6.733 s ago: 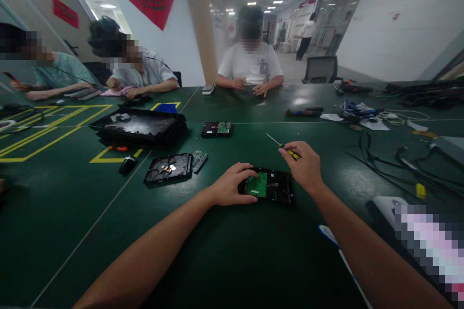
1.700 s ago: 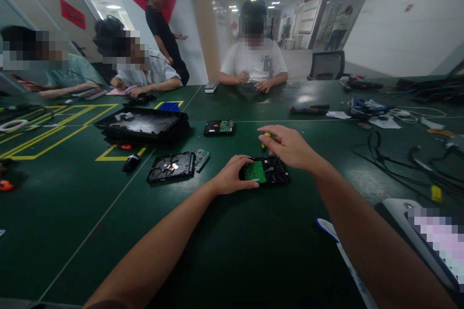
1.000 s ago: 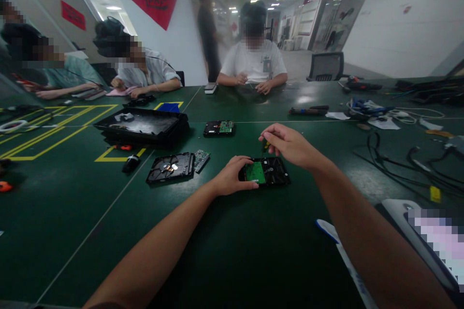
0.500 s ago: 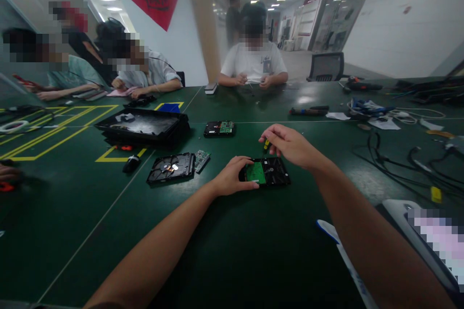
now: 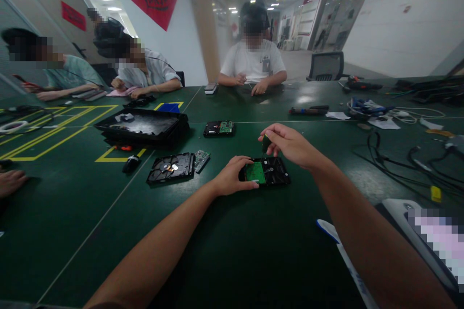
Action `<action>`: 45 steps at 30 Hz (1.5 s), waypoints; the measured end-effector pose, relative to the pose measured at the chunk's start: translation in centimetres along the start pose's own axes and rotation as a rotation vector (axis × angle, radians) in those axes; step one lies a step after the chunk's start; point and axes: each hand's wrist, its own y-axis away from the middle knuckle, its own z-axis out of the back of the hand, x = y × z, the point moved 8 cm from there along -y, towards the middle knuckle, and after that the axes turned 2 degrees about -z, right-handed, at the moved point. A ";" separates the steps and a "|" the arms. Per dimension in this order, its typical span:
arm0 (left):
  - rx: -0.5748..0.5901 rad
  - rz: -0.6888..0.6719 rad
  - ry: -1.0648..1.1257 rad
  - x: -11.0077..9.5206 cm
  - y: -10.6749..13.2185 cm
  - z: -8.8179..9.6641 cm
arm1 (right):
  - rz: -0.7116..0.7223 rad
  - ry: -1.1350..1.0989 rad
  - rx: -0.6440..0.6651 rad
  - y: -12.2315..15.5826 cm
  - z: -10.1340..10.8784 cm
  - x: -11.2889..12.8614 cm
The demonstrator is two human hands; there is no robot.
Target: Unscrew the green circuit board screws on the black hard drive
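Note:
A black hard drive with a green circuit board lies flat on the green table. Its left end is gripped by my left hand, thumb on the near edge and fingers on the far one. Over the drive, my right hand pinches a small screwdriver with a dark green handle. The shaft points down toward the board; where its tip meets the drive is too fine to make out.
To the left are another hard drive, a loose circuit board and black trays. A third drive lies farther back. Cables and a phone are at right. A person sits opposite; another person's hand rests at left.
The screwdriver handle has turned in my right fingers, its dark side showing instead of yellow. My left hand and the drive stay put. The person opposite has lowered one hand to the table.

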 end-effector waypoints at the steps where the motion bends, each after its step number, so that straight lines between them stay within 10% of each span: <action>1: -0.001 0.000 -0.001 0.0 0.0 0.0 | 0.011 0.026 0.006 0.0 0.0 0.1; 29: -0.004 -0.008 0.002 -0.1 0.0 0.0 | 0.023 0.193 -0.177 -0.1 1.8 -0.5; 45: -0.007 -0.016 -0.011 0.3 -0.1 -0.3 | 0.082 0.063 -0.075 -0.3 0.5 0.0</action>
